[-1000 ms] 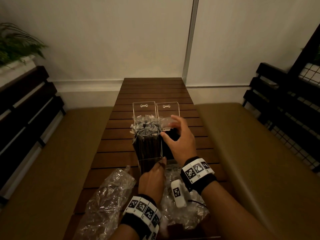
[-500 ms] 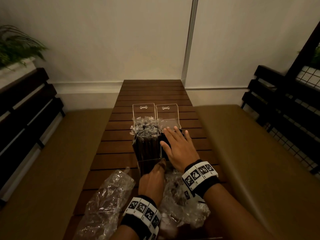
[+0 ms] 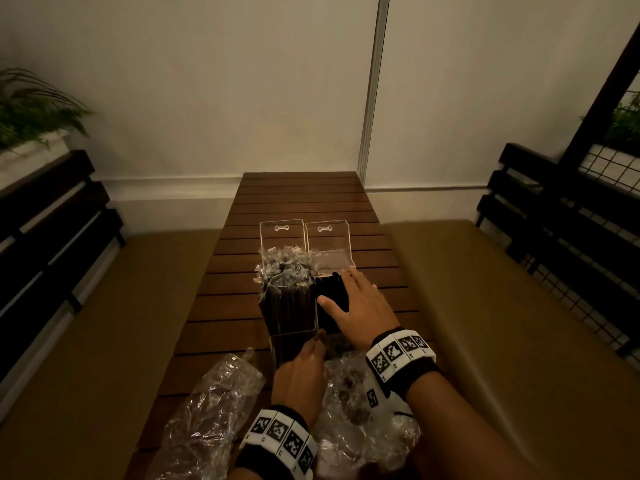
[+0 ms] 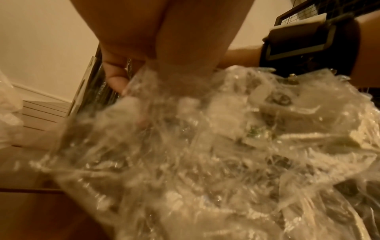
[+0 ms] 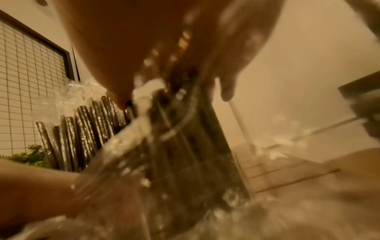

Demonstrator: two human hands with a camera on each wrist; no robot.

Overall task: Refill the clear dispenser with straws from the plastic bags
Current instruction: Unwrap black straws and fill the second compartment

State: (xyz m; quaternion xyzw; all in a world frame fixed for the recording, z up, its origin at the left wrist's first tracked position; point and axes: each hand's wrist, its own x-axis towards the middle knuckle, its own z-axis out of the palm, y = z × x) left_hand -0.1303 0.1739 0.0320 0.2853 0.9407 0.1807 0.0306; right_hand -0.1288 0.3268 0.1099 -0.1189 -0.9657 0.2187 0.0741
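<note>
Since half a second ago, my right hand [image 3: 360, 308] has slid a little forward and lies flat, fingers straight, on the dark straws [image 3: 330, 299] in the right compartment of the clear dispenser [image 3: 341, 261]. Both lids stand open at 12 o'clock. From this compartment, at 9 o'clock, the left one is full of wrapped straws [image 3: 285, 289] with crinkled clear tips. My left hand [image 3: 301, 379] stays at the near foot of the dispenser, at 6 o'clock from it; its fingers curl against the clear wall, but I cannot tell if they really grip it. Two crumpled plastic bags [image 3: 211, 410] lie on the desk [image 3: 301, 199] at 6 and 7 o'clock, under my wrists.
</note>
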